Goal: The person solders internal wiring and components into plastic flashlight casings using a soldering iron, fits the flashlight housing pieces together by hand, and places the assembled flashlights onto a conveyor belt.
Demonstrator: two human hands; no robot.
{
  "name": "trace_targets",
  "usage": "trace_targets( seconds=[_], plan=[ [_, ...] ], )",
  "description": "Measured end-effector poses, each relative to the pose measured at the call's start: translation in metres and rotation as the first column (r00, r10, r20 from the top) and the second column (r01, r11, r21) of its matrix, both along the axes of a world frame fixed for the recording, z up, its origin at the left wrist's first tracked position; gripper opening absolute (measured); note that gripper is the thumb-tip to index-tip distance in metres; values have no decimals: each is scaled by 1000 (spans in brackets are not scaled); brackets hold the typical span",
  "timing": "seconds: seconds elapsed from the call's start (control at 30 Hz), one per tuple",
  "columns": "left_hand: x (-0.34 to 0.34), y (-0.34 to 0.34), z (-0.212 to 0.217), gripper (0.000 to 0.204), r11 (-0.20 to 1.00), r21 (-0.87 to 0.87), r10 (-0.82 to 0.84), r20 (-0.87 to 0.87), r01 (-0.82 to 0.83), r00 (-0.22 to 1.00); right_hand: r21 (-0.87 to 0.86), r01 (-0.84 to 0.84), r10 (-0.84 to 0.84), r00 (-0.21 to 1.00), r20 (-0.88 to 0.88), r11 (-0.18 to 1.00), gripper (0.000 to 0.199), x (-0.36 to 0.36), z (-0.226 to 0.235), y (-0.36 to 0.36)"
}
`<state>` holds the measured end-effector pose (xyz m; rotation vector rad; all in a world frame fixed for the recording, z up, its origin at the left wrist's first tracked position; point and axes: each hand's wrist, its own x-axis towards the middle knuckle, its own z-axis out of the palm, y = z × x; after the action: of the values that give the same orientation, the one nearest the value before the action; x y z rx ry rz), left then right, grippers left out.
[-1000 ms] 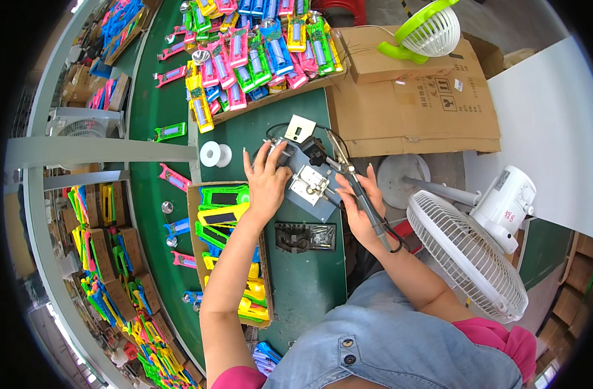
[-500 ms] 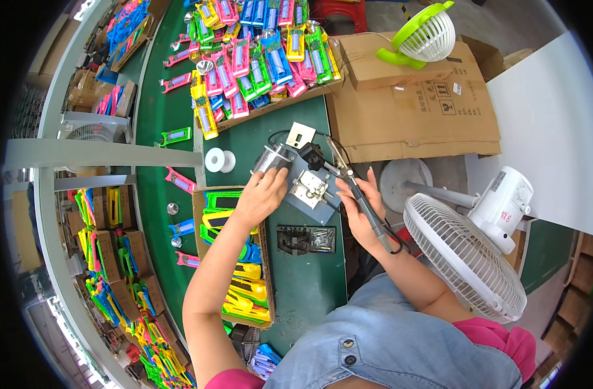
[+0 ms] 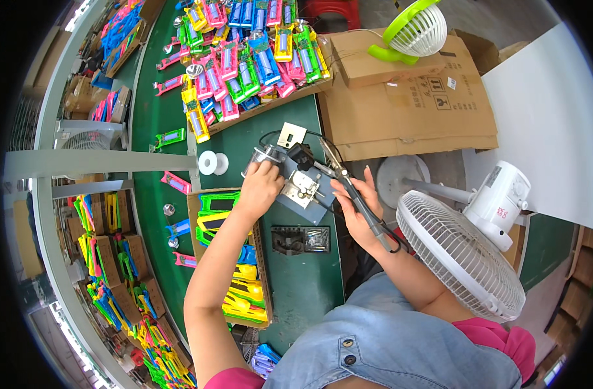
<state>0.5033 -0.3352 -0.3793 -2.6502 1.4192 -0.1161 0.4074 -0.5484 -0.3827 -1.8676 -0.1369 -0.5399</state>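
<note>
Green covers the table (image 3: 309, 305), and near its middle stands a small grey metal fixture (image 3: 302, 188) with a silver bracket on top. The left hand (image 3: 261, 188) rests on the fixture's left end, fingers curled over it and mostly closed, pressing a small part that the hand itself hides. The right hand (image 3: 356, 211) is just right of the fixture, closed around the dark handle of a soldering iron (image 3: 351, 194), whose tip points up and left toward the bracket; a black cord loops from the handle's near end.

Just nearer than the fixture lies a dark tray (image 3: 301, 240) of small metal bits. Left of the left forearm sits a cardboard box (image 3: 257, 272) holding yellow, green and blue plastic pieces. A white spool (image 3: 212, 163) lies on the table to the far left of the fixture. Farther off, a flat board carries many pink, green, blue and yellow packaged pieces (image 3: 244, 58). To the right stand a white pedestal fan (image 3: 465, 253) and folded brown cartons (image 3: 413, 97), with a small green fan (image 3: 413, 29) on top.
</note>
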Motion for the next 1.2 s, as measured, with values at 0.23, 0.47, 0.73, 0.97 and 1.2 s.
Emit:
trace_targets(
  seconds=[0.23,0.47,0.73,0.97,1.2],
  plan=[
    [4,5,-3,11,984,-175,28,-77,-41,997,63,-22,21,1000,12,998,30,-2,-4,-1],
    [4,5,-4,10,992,-128,2,-39,-7,999,74,5,-5,1000,-5,997,29,1,-3,-5],
    [0,6,-10,10,996,-62,-60,36,62,998,93,6,-7,1000,4,996,30,1,-4,-5],
    [2,4,-14,13,984,-175,-25,-36,18,999,114,15,-16,1000,5,993,28,1,-6,-4],
    [-1,1,-15,31,995,-100,14,-12,-15,1000,103,5,-5,1000,-9,995,29,1,-4,-4]
  ],
)
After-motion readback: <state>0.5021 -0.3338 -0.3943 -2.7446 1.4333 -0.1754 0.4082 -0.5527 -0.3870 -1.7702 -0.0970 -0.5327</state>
